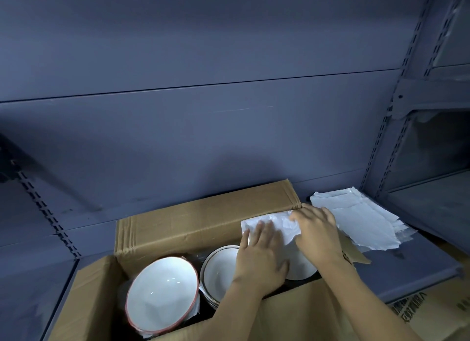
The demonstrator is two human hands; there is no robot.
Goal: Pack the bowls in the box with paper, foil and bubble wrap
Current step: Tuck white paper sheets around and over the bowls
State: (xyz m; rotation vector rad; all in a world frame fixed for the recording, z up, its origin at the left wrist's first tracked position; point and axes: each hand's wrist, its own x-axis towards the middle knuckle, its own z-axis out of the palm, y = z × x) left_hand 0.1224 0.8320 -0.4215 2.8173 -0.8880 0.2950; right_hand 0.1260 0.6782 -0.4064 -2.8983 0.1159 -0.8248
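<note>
Inside the open brown cardboard box stand white ceramic bowls. Over the box's right part, the left hand lies flat with fingers together on a crumpled white paper sheet, and the right hand pinches its edge. A stack of white sheets lies just right of the box.

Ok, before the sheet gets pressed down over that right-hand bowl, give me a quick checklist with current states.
1. Both hands on the sheet: ok. Left hand lies flat on the white sheet, right hand grips its far edge.
2. Sheet covers the bowl: not ok. The right bowl shows its rim below the sheet.
3. Other bowls in the box: ok. The red-rimmed bowl and the dark-rimmed bowl sit inside.
4. Spare sheets within reach: ok. The stack lies on the shelf beside the box.
5. Padding under the bowls: cannot tell.
</note>
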